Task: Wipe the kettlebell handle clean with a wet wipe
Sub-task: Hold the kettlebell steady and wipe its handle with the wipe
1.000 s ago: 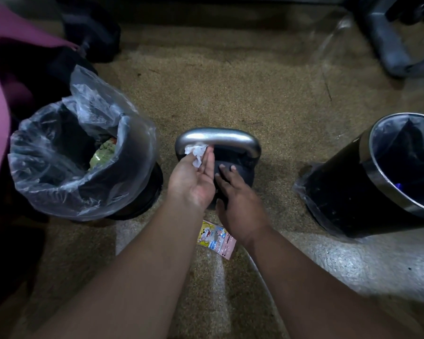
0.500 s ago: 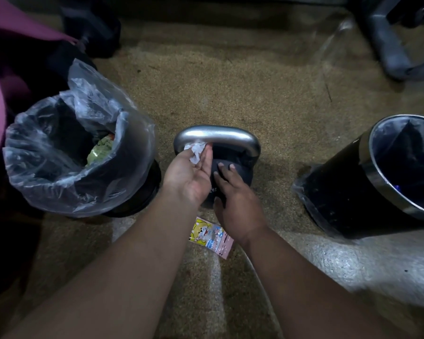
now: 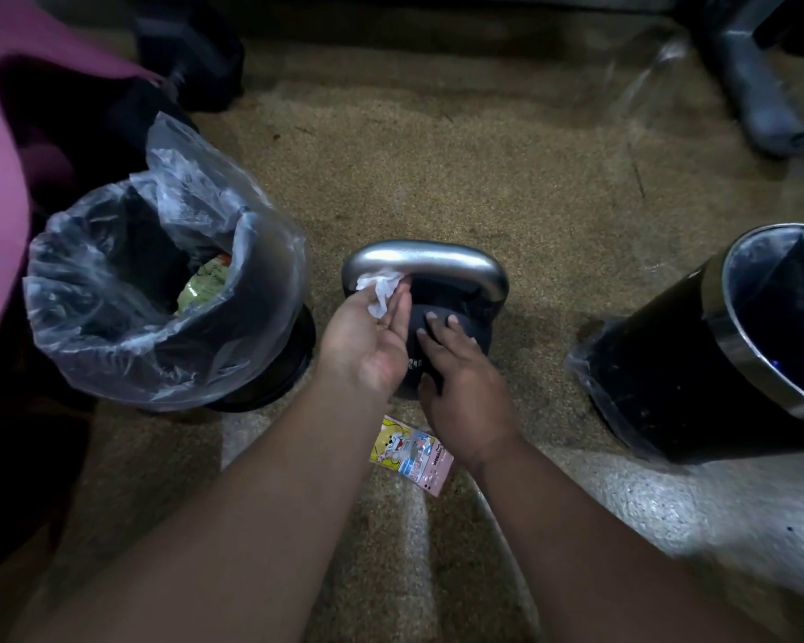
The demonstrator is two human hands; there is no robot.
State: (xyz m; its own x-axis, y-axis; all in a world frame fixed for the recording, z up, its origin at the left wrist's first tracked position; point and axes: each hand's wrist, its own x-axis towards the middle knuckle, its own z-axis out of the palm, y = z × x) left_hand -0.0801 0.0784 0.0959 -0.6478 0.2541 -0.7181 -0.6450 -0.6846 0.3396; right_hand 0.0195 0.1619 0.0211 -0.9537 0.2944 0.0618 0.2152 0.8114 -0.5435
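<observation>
Head view: the kettlebell (image 3: 469,334) sits upright on the speckled floor (image 3: 437,155), right in the middle, its silver handle (image 3: 437,259) arching across the top. The white wet wipe (image 3: 379,290) is bunched against the left end of that handle, just where the bar curves down. The left hand (image 3: 367,341) has it, palm turned up, the wipe pinched between thumb and nearly straight fingers and pressed to the metal. The right hand (image 3: 460,392) lies flat on the dark body, fingers spread and holding nothing, seemingly there to steady the weight.

What's changed over the last second? Very little: the wipe was at this same left corner and it's still there, with the right hand planted as before. So the rubbing looks concentrated on one spot, and I'd judge the top of the bar and its right bend are still to be covered.

Just below the hands lies a small colourful packet (image 3: 409,450). To the left stands a plastic-lined bin (image 3: 89,290) with rubbish inside; to the right, well apart, a dark metal-rimmed bin (image 3: 715,345).
</observation>
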